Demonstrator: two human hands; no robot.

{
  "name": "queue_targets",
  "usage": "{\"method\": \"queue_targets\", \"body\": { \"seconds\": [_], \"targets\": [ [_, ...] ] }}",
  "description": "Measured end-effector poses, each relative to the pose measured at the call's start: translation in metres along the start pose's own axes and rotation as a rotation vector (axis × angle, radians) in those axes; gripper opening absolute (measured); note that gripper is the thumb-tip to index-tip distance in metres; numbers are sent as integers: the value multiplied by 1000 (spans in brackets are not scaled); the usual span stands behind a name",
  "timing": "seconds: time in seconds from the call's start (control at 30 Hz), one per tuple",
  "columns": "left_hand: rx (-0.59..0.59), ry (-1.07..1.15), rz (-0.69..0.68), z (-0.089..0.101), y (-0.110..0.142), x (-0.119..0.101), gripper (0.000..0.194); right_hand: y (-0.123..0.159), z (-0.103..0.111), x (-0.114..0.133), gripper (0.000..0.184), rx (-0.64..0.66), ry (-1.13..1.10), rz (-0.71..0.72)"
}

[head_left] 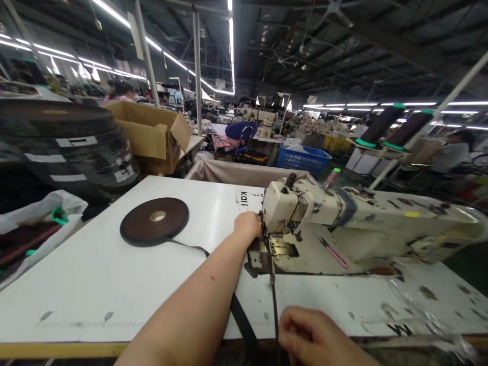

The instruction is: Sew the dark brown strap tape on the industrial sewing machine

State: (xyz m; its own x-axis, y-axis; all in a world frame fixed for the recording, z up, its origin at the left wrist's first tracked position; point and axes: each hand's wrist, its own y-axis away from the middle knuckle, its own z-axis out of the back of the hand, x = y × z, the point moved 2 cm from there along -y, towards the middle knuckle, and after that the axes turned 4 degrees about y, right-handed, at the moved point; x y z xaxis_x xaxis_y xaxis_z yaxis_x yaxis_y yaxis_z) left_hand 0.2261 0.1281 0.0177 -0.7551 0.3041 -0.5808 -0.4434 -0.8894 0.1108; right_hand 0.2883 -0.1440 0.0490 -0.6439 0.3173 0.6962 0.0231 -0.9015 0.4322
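My left hand (247,226) reaches to the left side of the sewing machine's head (284,208), beside the needle area. Its fingers are curled in, and whatever they hold is hidden. A narrow dark strap (273,297) runs from the needle area over the table's front edge. Low in the view, my right hand (312,335) is closed, its fingertips at this strap near the edge. A flat roll of dark brown tape (141,221) lies on the white table (95,284). Its loose end passes under my left forearm and reappears as a dark band (242,320) hanging over the edge.
Pink-handled snips (335,254) lie on the machine bed. Two thread cones (381,124) stand behind the machine. Large stacked tape rolls (64,147) and a cardboard box (148,132) are at left. A cloth-lined bin (229,170) and blue basket (303,157) stand beyond the table.
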Motion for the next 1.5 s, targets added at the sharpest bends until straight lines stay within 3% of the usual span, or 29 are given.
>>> {"method": "queue_targets", "body": {
  "seconds": [0.13,0.27,0.37,0.5,0.63,0.83,0.97,1.0,1.07,1.13,1.2,1.37,1.5],
  "targets": [
    [-8,0,4,0,0,1,25,-25,3,12,21,-346,216,-86],
    [-6,-7,4,-1,0,1,25,-38,-1,17,11,-430,375,-131],
    [-5,-12,6,-1,-1,2,25,-38,-3,14,15,-444,338,-85],
    [-8,-8,10,-2,-1,2,24,-32,-4,6,18,-402,121,-26],
    [-11,-2,6,-2,-1,2,25,-21,-5,5,16,-343,62,-37],
    [-10,7,-1,0,1,1,23,1,0,14,7,15,173,-3],
    [-11,11,-1,0,1,1,22,4,7,13,16,182,153,18],
    [-10,12,0,1,1,1,22,1,8,13,21,158,145,5],
    [-8,13,3,0,1,1,22,-9,10,15,26,-23,173,-40],
    [-6,13,4,0,1,1,22,-22,10,19,22,-253,252,-72],
    [-6,11,3,0,1,1,22,-34,7,20,15,-372,331,-99],
    [-6,5,-9,0,0,1,24,-45,1,15,18,-433,367,-89],
    [-5,6,-18,-1,-1,1,23,-34,1,11,17,-311,193,-31]
  ]
}}
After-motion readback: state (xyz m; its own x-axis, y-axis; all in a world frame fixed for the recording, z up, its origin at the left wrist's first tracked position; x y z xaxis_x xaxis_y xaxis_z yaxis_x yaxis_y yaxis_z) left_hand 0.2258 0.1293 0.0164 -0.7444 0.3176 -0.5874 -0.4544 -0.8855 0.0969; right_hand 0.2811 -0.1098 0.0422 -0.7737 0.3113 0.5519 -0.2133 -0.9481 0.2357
